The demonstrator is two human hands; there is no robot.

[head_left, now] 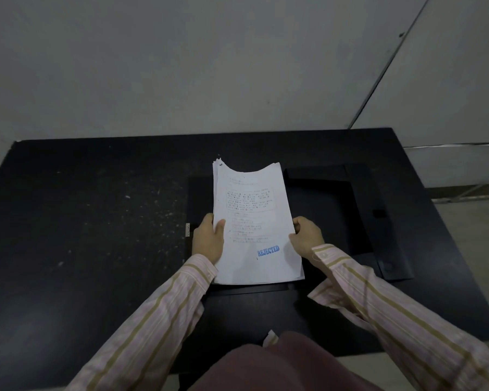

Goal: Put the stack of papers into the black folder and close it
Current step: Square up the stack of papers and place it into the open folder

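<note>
A stack of white papers [254,221] with printed text and a blue "REJECTED" stamp stands nearly upright over the open black folder [336,210], its top edge sagging. My left hand [208,239] grips the stack's left edge, thumb on the front sheet. My right hand [307,235] holds the right edge. The folder lies open on the black table [82,221], its right flap spread beyond the papers and its left part mostly hidden behind them.
The table's dark top is dusty and speckled on the left. A small metal clip [187,230] sits at the folder's left edge. A grey wall rises behind the table. Pale floor shows to the right.
</note>
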